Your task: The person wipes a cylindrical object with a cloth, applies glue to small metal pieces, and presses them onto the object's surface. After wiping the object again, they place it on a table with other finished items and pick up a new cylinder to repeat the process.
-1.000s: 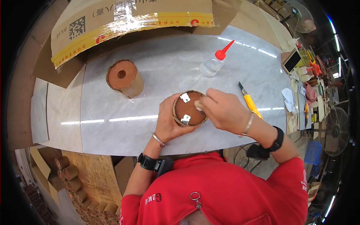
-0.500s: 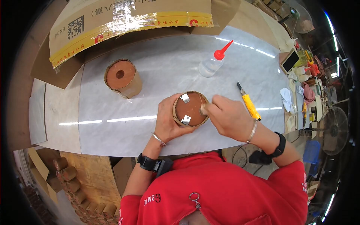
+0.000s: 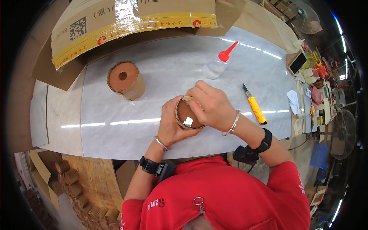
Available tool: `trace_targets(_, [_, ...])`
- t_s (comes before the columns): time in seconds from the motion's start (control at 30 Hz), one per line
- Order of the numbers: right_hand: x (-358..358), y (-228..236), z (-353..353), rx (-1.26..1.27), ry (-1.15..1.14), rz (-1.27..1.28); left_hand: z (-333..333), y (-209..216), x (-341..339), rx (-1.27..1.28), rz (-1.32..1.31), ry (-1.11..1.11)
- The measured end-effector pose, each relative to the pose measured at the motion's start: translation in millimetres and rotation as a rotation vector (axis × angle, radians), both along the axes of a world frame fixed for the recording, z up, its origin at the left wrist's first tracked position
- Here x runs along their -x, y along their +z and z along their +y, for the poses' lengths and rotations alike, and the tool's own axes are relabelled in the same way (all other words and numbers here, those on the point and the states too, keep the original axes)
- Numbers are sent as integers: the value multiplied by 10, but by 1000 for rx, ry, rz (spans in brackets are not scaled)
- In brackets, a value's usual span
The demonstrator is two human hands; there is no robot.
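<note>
Wrapped round the side of a reddish-brown cylinder in a corrugated cardboard sleeve (image 3: pixel 186 111) is my left hand (image 3: pixel 168 119), closed on it. A small silver metal clip (image 3: pixel 188 122) shows on the cylinder's round top at the near edge. My right hand (image 3: pixel 214 106) reaches over the top, its fingers pinching a small tan wad (image 3: pixel 187 98) against the far rim. These fingers cover the far and right parts of the top; whether the wad is cloth or paper I cannot make out.
A second cardboard-wrapped cylinder (image 3: pixel 128 82) with a hole in its top stands at the left. A clear squeeze bottle (image 3: pixel 216 68) with a red nozzle and a yellow utility knife (image 3: pixel 256 109) lie beyond my right hand. A large carton (image 3: pixel 126 27) stands at the back.
My right hand has moved left and away from me, from the right side of the cylinder's top to its far rim. It now hides the far metal clip. My left hand keeps its grip.
</note>
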State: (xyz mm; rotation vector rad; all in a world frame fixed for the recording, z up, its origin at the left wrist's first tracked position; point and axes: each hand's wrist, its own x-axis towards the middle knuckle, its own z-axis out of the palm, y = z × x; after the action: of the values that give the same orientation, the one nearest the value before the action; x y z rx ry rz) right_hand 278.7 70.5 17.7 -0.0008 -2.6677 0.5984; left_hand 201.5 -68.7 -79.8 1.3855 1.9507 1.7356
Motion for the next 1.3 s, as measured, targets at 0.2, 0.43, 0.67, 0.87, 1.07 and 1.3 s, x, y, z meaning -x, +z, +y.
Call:
trace_targets(0.2, [-295, 113, -134, 99, 221, -90, -53, -64, 42, -7, 31, -4])
trace_targets(0.43, [22, 47, 142, 176, 24, -30, -34, -69, 29, 120, 20, -24])
trace_targets(0.67, [-264, 133, -69, 141, 368, -229, -65, -104, 33, 20, -54, -24])
trace_targets(0.87, [-332, 407, 227, -204, 366, -321, -35, -63, 17, 48, -62, -19])
trace_targets(1.07, [-296, 443, 361, -243, 197, -228, -47, -31, 25, 65, -107, -33])
trace_targets(1.3, [-95, 403, 146, -412, 275, -179, -48, -11, 7, 100, -199, -49])
